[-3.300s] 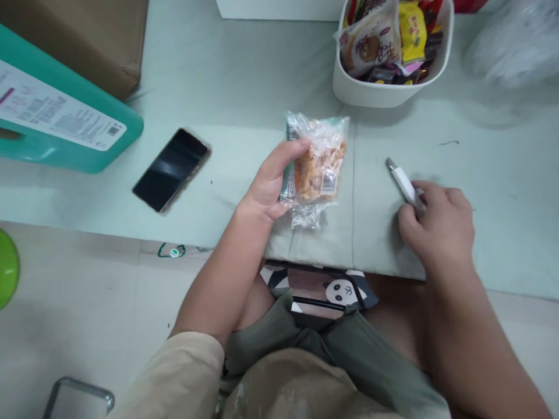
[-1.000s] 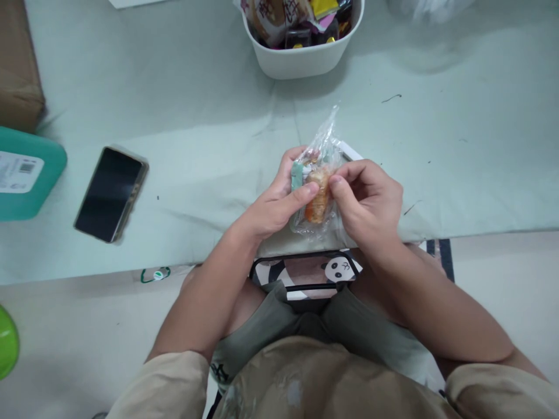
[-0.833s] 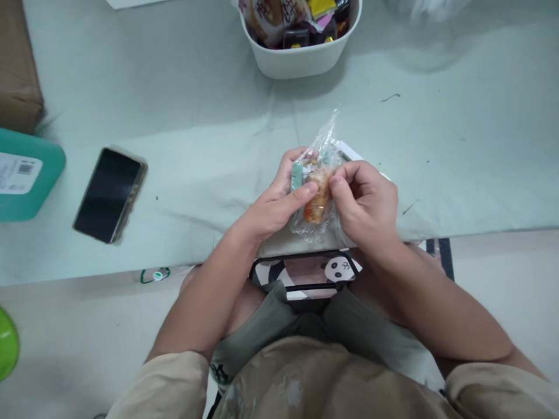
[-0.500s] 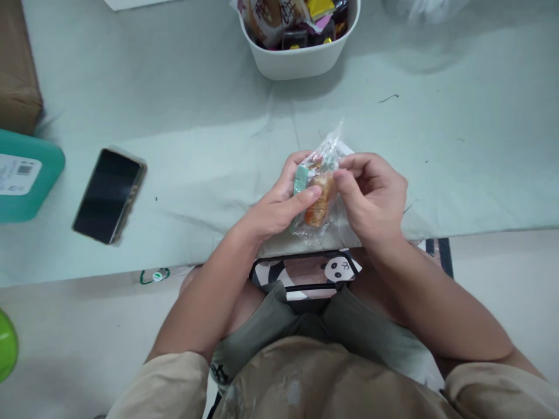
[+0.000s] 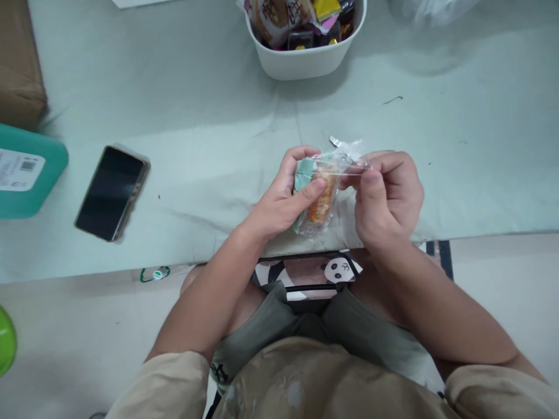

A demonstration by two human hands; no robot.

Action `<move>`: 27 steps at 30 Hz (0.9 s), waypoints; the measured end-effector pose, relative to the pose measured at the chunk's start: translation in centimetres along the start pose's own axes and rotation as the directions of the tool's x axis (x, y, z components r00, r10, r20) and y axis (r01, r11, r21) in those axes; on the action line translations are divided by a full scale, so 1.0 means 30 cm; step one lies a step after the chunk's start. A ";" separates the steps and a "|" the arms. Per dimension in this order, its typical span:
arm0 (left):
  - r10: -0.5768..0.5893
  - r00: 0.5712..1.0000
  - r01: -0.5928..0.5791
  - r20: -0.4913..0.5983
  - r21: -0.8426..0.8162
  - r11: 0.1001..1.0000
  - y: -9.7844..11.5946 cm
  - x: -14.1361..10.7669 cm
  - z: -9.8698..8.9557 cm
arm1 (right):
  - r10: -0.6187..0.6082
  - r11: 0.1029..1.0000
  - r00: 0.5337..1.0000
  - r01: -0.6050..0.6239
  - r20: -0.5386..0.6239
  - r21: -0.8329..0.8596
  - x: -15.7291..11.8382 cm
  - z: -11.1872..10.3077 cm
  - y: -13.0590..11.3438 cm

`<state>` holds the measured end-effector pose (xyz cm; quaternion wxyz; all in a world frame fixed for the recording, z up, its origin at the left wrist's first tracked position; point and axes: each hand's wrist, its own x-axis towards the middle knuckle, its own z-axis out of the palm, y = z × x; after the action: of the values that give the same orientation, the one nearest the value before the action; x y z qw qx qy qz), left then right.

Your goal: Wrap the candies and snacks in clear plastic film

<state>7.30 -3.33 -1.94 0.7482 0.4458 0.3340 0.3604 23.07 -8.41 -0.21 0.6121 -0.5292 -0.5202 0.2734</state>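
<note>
A small clear plastic packet with a green printed part holds a golden-brown, ridged snack [image 5: 321, 201], which looks like a pastry or roll. My left hand [image 5: 288, 189] is closed on the packet, thumb pressed across the snack's upper part. Between the thumb and fingers of my right hand [image 5: 388, 195] is the edge of the clear wrapper [image 5: 347, 160], drawn out taut to the right. Some of the right fingers are hidden behind the thumb and film. Both hands are just above the table's near edge.
Beyond my hands stands a white tub [image 5: 301, 64] of wrapped snacks. To the left lie a phone [image 5: 112, 193], a teal container [image 5: 48, 174] and a cardboard box [image 5: 20, 70]. A panda-patterned pouch [image 5: 305, 276] rests on my lap. Clear plastic [image 5: 432, 11] is at the back right.
My right hand has moved right, stretching the wrapper's edge away from the snack. My left hand keeps its grip in nearly the same place.
</note>
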 end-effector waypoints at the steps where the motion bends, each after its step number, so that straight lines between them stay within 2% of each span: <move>1: 0.006 1.000 -0.006 -0.011 -0.005 1.000 0.000 0.000 0.002 | 0.007 0.999 1.000 -0.008 0.027 0.050 -0.004 0.001 -0.001; 3: 0.041 0.998 -0.042 -0.038 -0.008 0.999 -0.004 0.001 0.003 | 0.027 0.992 0.997 -0.034 0.066 0.118 -0.010 0.003 -0.002; 5: 0.093 0.993 -0.093 -0.070 0.001 0.996 -0.012 0.006 0.002 | 0.058 0.991 0.993 -0.070 0.102 0.114 -0.013 0.005 -0.003; 9: 0.165 0.980 -0.163 -0.110 0.029 0.986 -0.030 0.016 0.006 | 0.165 0.986 0.970 -0.155 0.178 -0.068 -0.008 0.008 -0.010; 12: 0.214 0.972 -0.213 -0.097 0.014 0.977 -0.038 0.024 0.011 | 0.190 0.965 0.963 -0.147 0.192 -0.217 0.000 0.010 -0.019; 16: 0.248 0.953 -0.245 -0.173 0.039 0.969 -0.034 0.034 0.021 | 0.115 0.966 0.975 -0.066 0.188 -0.252 -0.001 0.016 -0.028; 20: 0.237 0.927 -0.219 -0.292 0.092 0.971 -0.007 0.033 0.042 | -0.052 0.949 0.981 0.106 0.185 -0.295 -0.015 0.030 -0.037; 22: 0.240 0.918 -0.219 -0.316 0.100 0.971 0.007 0.029 0.053 | -0.124 0.919 0.980 0.173 0.156 -0.355 -0.021 0.038 -0.042; 25: 0.303 0.899 -0.276 -0.316 0.129 0.953 0.017 0.022 0.063 | -0.143 0.889 0.983 0.177 0.111 -0.421 -0.034 0.050 -0.047; 27: 0.342 0.883 -0.308 -0.321 0.155 0.939 0.017 0.020 0.064 | -0.091 0.924 0.989 0.129 0.120 -0.359 -0.045 0.060 -0.047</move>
<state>9.05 -3.48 -0.85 0.5842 0.4627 0.3972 0.5357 20.67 -9.37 0.45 0.4899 -0.5893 -0.6213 0.1632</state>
